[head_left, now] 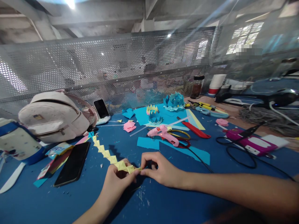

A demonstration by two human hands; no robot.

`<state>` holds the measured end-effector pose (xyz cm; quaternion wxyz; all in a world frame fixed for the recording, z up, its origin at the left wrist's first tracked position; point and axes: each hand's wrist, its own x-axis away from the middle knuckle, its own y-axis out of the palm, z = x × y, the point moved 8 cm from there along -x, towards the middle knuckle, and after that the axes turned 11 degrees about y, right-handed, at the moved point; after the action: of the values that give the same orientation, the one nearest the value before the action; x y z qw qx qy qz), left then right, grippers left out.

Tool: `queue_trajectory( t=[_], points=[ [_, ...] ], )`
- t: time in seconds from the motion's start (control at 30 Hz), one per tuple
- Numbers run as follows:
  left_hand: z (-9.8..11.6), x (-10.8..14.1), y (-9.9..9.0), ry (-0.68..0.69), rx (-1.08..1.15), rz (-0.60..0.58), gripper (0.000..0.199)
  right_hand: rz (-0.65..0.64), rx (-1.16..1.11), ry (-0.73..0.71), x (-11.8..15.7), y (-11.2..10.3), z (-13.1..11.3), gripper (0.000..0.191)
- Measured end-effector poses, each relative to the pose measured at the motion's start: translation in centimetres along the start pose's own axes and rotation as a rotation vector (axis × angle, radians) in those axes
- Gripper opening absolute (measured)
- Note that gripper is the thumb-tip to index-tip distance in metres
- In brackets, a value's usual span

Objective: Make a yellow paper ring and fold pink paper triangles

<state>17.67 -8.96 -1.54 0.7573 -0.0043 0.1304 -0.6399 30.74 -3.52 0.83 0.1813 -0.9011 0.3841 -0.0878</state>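
Note:
A long strip of folded yellow paper (106, 154) runs from the upper left down to my two hands, its pieces linked in a zigzag. My left hand (120, 177) is closed around its near end, thumb and fingers pinching the paper. At the very tip, my right hand (155, 168) pinches the same strip between thumb and forefinger. Beyond the hands lie a pink glue gun (163, 133), scissors (181, 135) and a strip of blue paper (149, 143). Farther back sit a folded blue paper flower (174, 101) and a small yellow paper ring (152, 109).
A black phone (73, 163) and a pale backpack (54, 115) stand at the left, beside a blue-white bottle (18, 140). To the right are a red utility knife (196, 129), a magenta box (251, 141) and black cable (230, 152). A perforated metal screen (93, 68) rises behind.

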Motion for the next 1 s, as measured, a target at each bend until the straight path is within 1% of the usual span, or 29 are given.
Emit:
queue_trajectory(
  t=[0.13,0.33,0.43,0.63,0.73,0.9,1.0],
  points=[
    [-0.14,0.05,-0.04,-0.001,0.007,0.011,0.038,-0.007,-0.001,-0.006,-0.06,0.02,0.03,0.011],
    [-0.22,0.18,-0.21,-0.008,0.019,0.042,0.039,-0.023,0.032,-0.030,-0.41,-0.03,0.21,0.007],
    [-0.08,0.17,-0.09,0.004,0.019,0.032,0.040,-0.014,0.037,-0.035,-0.42,-0.01,0.30,0.006],
    [0.03,-0.08,0.15,0.034,-0.005,-0.027,0.037,-0.005,0.027,-0.025,-0.23,0.23,0.32,0.014],
    [-0.16,-0.24,0.15,0.035,-0.013,-0.058,0.036,-0.003,0.023,-0.016,-0.23,0.25,0.39,0.015],
    [-0.16,-0.09,-0.08,0.035,-0.015,-0.037,0.035,-0.009,0.018,-0.017,-0.26,0.05,0.31,0.007],
    [-0.09,0.02,-0.12,0.041,-0.013,-0.027,0.034,-0.020,0.014,-0.021,-0.19,0.04,0.16,0.009]
  ],
)
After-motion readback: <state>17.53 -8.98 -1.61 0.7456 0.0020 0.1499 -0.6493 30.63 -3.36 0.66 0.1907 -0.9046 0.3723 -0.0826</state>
